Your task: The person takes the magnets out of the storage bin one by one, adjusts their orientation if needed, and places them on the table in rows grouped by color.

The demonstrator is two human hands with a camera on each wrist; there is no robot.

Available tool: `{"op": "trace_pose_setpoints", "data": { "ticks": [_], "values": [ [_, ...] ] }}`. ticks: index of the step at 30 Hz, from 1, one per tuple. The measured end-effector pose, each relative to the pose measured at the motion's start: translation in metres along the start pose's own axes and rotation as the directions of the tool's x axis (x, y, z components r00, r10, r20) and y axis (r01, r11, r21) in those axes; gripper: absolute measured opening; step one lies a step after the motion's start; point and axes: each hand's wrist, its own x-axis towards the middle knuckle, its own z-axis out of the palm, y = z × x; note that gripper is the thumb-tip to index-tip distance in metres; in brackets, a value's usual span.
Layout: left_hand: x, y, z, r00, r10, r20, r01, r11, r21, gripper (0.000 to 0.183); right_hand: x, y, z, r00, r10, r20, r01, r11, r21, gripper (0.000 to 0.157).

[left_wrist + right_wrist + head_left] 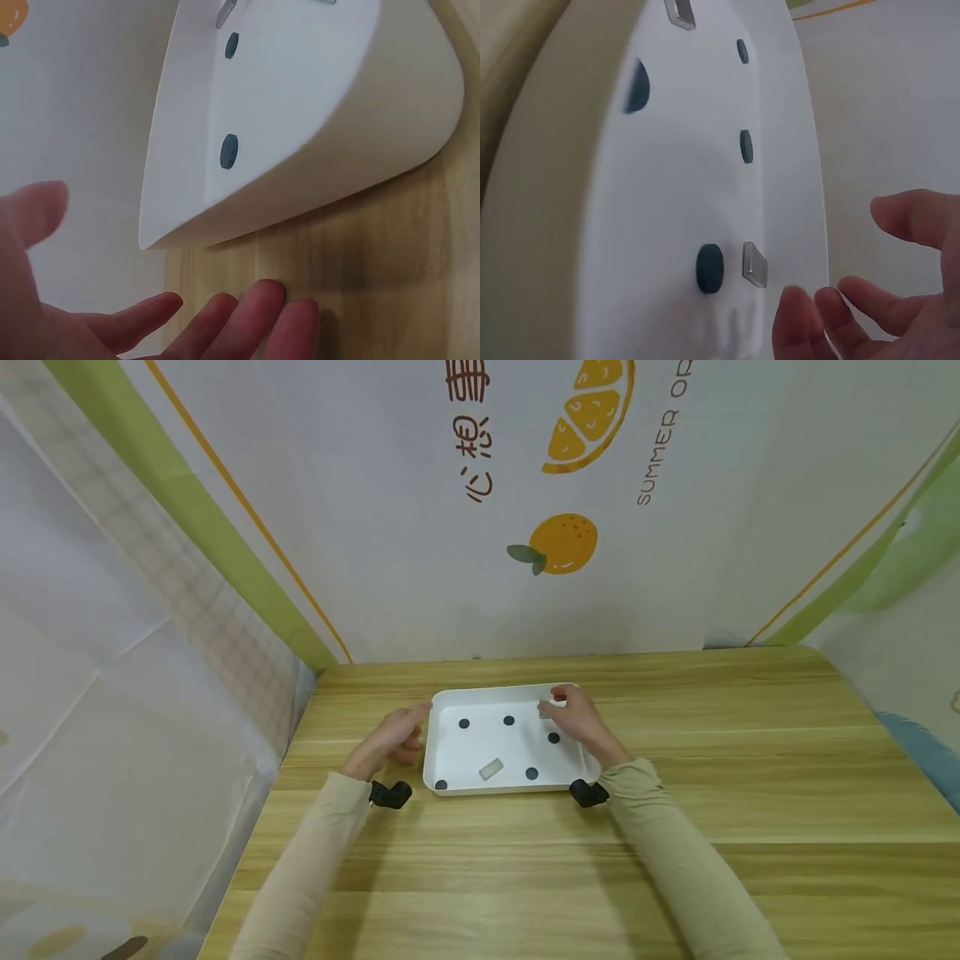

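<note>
A shallow white tray lies on the table, holding several dark round discs and two small silver-grey rectangular blocks. One block lies near the front of the tray; the other block is near the back right, beside a disc. My left hand is at the tray's left end, its fingers loosely bent and holding nothing in the left wrist view. Over the tray's back right corner is my right hand, with thumb and fingers apart and nothing between them. Its fingertips come close to the back right block.
The wooden table extends around the tray. A white cloth with orange fruit prints hangs behind it, and more cloth hangs on the left. Small black wrist cameras sit at the sleeve cuffs.
</note>
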Motion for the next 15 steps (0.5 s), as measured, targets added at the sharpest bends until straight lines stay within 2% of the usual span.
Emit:
{"op": "trace_pose_setpoints", "data": {
  "ticks": [5,9,15],
  "values": [
    [0.001,-0.002,0.007,0.999,-0.034,0.021,0.035,0.998,-0.050,0.067,0.003,-0.001,0.007,1.000,-0.016,0.001,0.016,0.995,-0.096,0.057],
    [0.003,-0.002,0.010,0.997,-0.076,0.005,0.076,0.994,-0.075,0.060,0.003,-0.003,0.012,1.000,-0.022,0.001,0.022,0.989,-0.146,0.058],
    [0.007,-0.005,0.011,0.996,-0.088,-0.003,0.087,0.992,-0.087,0.049,0.004,-0.003,0.016,1.000,0.011,-0.026,-0.016,0.982,-0.191,0.059]
  ]
}}
